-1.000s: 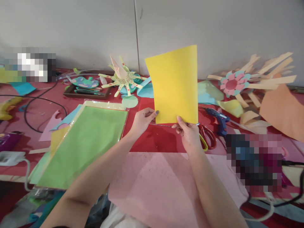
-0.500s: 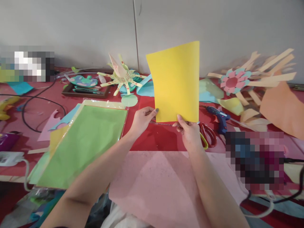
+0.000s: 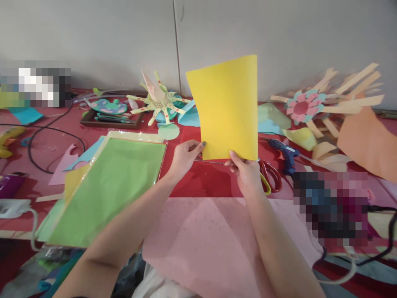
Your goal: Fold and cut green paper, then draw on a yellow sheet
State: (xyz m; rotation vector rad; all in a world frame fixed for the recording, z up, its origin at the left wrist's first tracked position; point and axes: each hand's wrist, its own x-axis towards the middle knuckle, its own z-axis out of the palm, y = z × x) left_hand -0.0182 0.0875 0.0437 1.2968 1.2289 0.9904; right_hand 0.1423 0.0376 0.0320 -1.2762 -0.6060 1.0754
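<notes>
A sheet of yellow paper (image 3: 228,109) stands upright before me, slightly curved, its top edge slanting up to the right. My left hand (image 3: 187,158) pinches its lower left corner between thumb and fingers. At the bottom edge, my right hand (image 3: 247,170) grips the sheet with the thumb in front and the fingers behind. Scissors with red handles (image 3: 273,176) lie just right of my right hand, partly hidden by it. A large pink sheet (image 3: 201,236) is spread beneath my forearms.
Green sheets in a clear sleeve (image 3: 114,182) lie at left. A blue glue gun (image 3: 288,155) rests at right, near a paper flower (image 3: 305,105) with long strips. Behind are a brush tray (image 3: 108,122) and a paper cone craft (image 3: 155,93). Cables cross the left side.
The top of the yellow sheet has shifted slightly left. Both hands keep their hold almost in place.
</notes>
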